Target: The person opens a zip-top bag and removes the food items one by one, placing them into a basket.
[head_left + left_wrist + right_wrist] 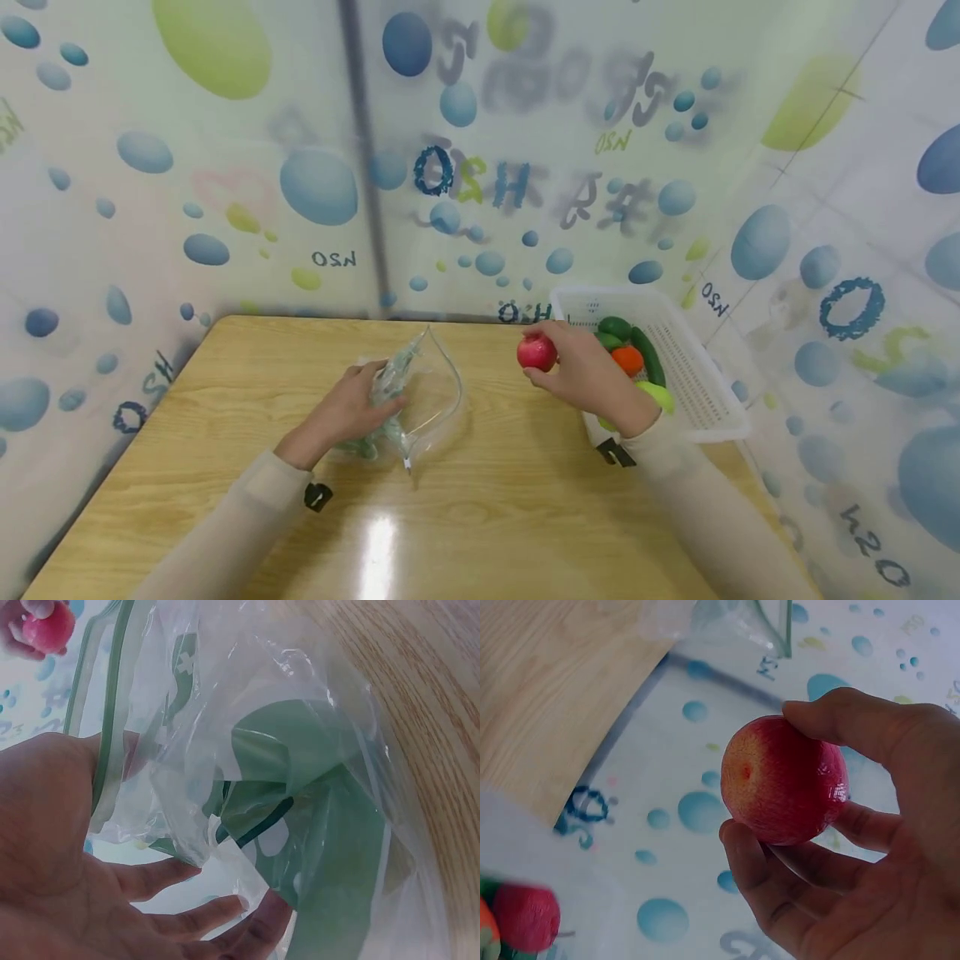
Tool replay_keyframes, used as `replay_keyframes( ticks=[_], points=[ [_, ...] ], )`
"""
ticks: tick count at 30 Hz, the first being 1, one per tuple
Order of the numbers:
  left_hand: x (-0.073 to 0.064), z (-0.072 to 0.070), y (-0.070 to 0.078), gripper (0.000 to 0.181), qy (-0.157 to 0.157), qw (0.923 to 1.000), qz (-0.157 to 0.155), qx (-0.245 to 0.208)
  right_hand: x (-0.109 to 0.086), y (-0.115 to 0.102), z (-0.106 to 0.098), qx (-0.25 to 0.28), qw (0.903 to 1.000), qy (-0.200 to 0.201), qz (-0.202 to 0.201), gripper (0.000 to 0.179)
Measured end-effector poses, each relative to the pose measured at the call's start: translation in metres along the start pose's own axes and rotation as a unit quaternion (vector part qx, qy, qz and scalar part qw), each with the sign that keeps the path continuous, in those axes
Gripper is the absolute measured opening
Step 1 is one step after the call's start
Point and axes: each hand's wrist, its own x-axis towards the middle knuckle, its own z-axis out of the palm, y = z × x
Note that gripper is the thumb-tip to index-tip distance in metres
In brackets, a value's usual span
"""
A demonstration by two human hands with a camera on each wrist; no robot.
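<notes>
In the head view, my right hand (592,371) holds a small red apple (536,352) between thumb and fingers, raised beside the basket's near left side. The right wrist view shows the apple (784,780) gripped at its sides, its yellowish end bared. My left hand (348,417) holds a clear zip bag (431,387) with green print on the table, its mouth spread toward the right. Up close, the left thumb lies behind the bag's green zip edge (112,712), seen through the plastic, while the fingers (195,919) bend against the printed side.
A white plastic basket (716,400) stands at the table's back right, with cucumbers (648,354), an orange round item (627,360) and a yellow-green one (658,395) in it. Another red fruit (526,916) shows there in the right wrist view. A patterned wall (465,275) borders the wooden table (480,517).
</notes>
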Motion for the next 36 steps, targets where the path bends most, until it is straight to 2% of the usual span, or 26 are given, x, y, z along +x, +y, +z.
replay_keyframes(
  ticks=[7,14,17,24,31,36],
  points=[
    [-0.002,0.0,-0.002,0.087,0.002,1.0,-0.007,-0.004,-0.007,0.031,-0.016,-0.003,0.9986,-0.003,0.053,0.055],
    [-0.005,0.0,-0.001,0.087,0.002,0.9999,-0.008,-0.009,-0.011,0.062,-0.026,-0.01,0.9964,0.001,0.085,0.054],
    [-0.005,0.0,-0.001,0.087,0.002,0.9999,-0.009,-0.006,-0.013,0.075,-0.032,-0.003,0.9941,-0.013,0.107,0.055],
    [-0.007,-0.002,0.0,0.088,0.004,0.9999,-0.011,-0.002,-0.02,0.11,-0.049,-0.022,0.9889,-0.046,0.139,0.051],
    [-0.006,-0.004,0.0,0.088,0.005,0.9999,-0.011,-0.003,-0.029,0.141,-0.06,-0.053,0.9775,-0.094,0.181,0.048],
    [-0.004,-0.004,-0.001,0.087,0.005,0.9999,-0.015,-0.001,-0.032,0.157,-0.063,-0.057,0.9691,-0.121,0.207,0.045]
  ],
)
